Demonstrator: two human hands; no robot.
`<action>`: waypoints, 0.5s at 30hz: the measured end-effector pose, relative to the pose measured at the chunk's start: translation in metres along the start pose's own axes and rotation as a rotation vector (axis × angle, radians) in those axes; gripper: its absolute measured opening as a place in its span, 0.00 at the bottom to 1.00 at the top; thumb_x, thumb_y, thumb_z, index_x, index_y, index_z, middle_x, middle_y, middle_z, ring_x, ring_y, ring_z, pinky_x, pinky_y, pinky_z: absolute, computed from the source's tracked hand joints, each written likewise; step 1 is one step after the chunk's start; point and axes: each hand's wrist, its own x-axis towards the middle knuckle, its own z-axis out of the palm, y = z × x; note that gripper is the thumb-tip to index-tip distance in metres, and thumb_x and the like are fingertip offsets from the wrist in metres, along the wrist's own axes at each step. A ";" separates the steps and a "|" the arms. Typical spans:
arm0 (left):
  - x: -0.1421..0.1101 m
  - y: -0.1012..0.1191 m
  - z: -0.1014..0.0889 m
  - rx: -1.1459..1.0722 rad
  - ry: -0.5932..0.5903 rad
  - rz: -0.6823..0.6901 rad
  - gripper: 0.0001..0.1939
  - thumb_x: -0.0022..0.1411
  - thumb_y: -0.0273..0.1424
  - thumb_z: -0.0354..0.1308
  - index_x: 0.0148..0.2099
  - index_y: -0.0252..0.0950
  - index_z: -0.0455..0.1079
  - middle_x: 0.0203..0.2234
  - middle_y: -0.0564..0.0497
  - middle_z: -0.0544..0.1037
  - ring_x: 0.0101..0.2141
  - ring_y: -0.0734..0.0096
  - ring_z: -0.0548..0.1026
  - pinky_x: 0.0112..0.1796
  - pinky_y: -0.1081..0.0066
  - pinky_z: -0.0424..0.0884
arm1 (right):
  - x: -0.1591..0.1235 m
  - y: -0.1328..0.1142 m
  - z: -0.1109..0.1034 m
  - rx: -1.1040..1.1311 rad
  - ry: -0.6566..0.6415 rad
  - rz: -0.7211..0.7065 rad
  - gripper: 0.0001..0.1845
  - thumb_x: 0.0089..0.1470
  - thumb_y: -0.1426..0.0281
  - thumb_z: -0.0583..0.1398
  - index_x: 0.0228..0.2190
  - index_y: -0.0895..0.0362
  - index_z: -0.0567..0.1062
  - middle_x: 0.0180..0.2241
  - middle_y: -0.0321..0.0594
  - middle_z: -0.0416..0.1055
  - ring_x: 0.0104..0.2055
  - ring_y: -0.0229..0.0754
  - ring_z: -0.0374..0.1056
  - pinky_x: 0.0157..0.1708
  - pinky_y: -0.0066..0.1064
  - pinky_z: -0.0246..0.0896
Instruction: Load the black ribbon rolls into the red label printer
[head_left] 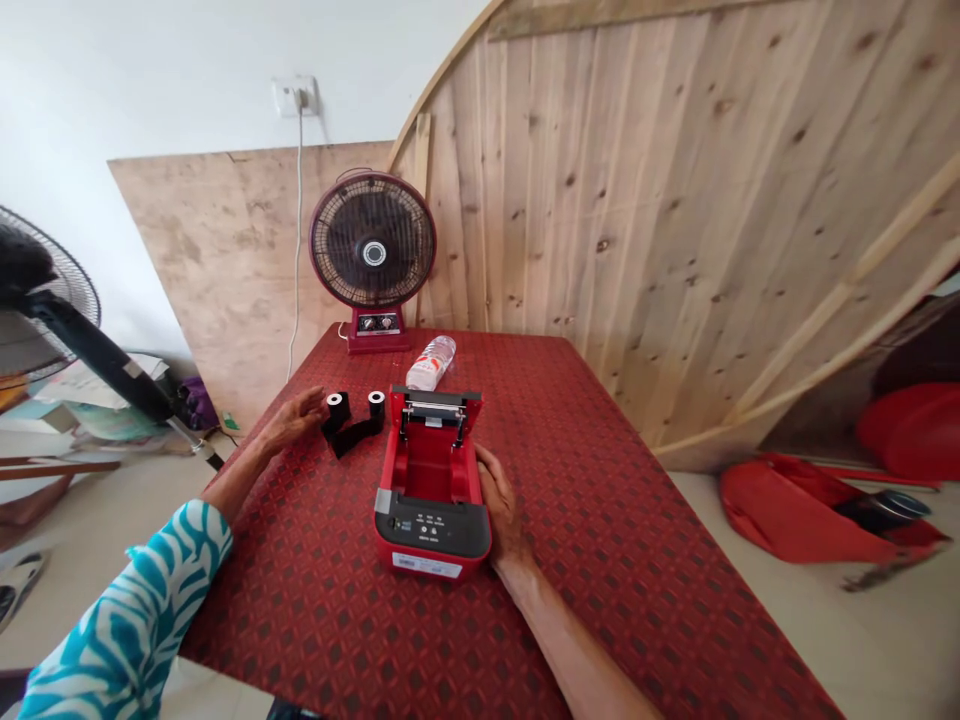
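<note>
A small red printer (431, 480) with a dark control panel lies open on the red patterned table (600, 520). My right hand (499, 505) rests against the printer's right side, fingers curled along its casing. My left hand (296, 418) reaches out with fingers apart, its tips touching the nearer of two black ribbon spools (352, 418) joined by a strip of black ribbon. The spools stand just left of the printer's raised lid.
A plastic water bottle (431, 362) lies on its side behind the printer. A red desk fan (373, 258) stands at the table's far edge. A wooden panel wall (675, 200) runs along the right. A standing fan (45, 300) is at left, red bags (810, 515) on the floor at right.
</note>
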 end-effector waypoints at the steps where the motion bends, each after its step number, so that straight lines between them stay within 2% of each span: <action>1: 0.000 -0.001 0.004 -0.009 -0.022 -0.001 0.39 0.44 0.44 0.65 0.56 0.32 0.65 0.53 0.36 0.72 0.52 0.50 0.72 0.51 0.53 0.69 | 0.000 0.000 0.000 0.000 0.005 0.000 0.24 0.52 0.54 0.56 0.47 0.53 0.73 0.51 0.42 0.72 0.56 0.49 0.64 0.57 0.43 0.55; 4: 0.002 0.002 0.013 -0.014 -0.062 0.003 0.35 0.45 0.42 0.64 0.55 0.32 0.67 0.51 0.40 0.75 0.52 0.52 0.72 0.53 0.54 0.66 | 0.000 -0.001 0.000 0.000 0.016 0.019 0.24 0.51 0.55 0.57 0.47 0.53 0.73 0.51 0.43 0.72 0.56 0.49 0.64 0.57 0.43 0.55; 9: 0.004 0.006 0.020 -0.007 -0.057 -0.015 0.24 0.44 0.40 0.64 0.44 0.34 0.74 0.41 0.45 0.80 0.46 0.53 0.76 0.51 0.58 0.68 | -0.002 -0.006 0.002 -0.009 0.009 0.018 0.23 0.52 0.56 0.56 0.47 0.53 0.73 0.51 0.42 0.72 0.54 0.48 0.66 0.55 0.41 0.57; 12: 0.001 0.003 0.022 -0.030 0.009 -0.035 0.24 0.42 0.42 0.65 0.41 0.34 0.73 0.38 0.45 0.81 0.43 0.53 0.77 0.47 0.59 0.71 | -0.003 -0.007 0.002 -0.007 0.018 -0.004 0.22 0.52 0.56 0.56 0.46 0.52 0.73 0.50 0.41 0.73 0.53 0.47 0.66 0.55 0.41 0.58; 15: -0.005 0.001 0.020 -0.066 0.077 -0.053 0.29 0.42 0.47 0.65 0.42 0.33 0.71 0.34 0.44 0.80 0.38 0.54 0.78 0.41 0.60 0.73 | -0.002 -0.005 0.003 -0.002 0.020 0.001 0.22 0.52 0.57 0.56 0.46 0.52 0.73 0.50 0.41 0.73 0.54 0.47 0.66 0.55 0.42 0.57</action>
